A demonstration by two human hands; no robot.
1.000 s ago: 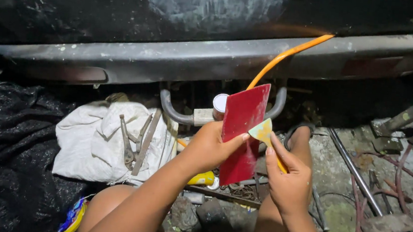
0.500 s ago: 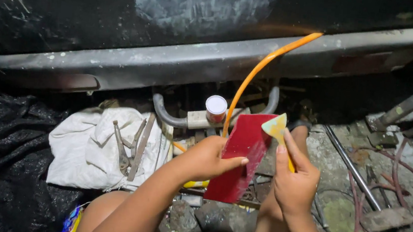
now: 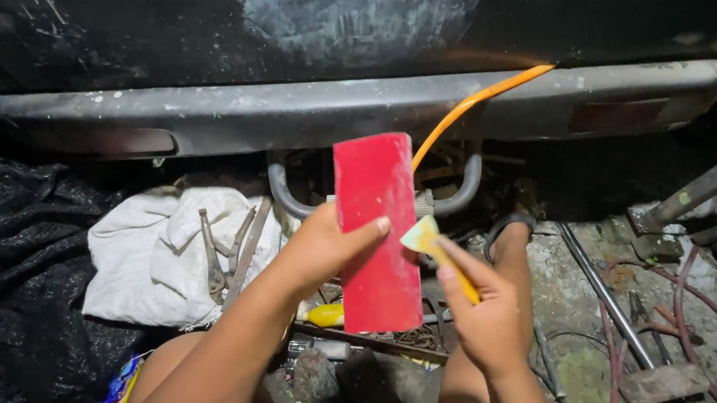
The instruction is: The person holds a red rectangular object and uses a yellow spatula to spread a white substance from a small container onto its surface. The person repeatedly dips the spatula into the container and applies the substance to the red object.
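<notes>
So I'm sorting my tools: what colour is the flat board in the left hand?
Red, a plain flat board, clearest in the head view, held upright by the left hand.

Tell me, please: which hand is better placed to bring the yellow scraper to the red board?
The right hand, probably. It already grips the yellow scraper, whose blade sits at the edge of the red board. The left hand is occupied holding that board upright.

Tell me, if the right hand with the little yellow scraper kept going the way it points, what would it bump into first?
Probably the red board. The right hand aims its yellow scraper up-left, with the blade at the board's right edge. The left hand holds that board.
</notes>
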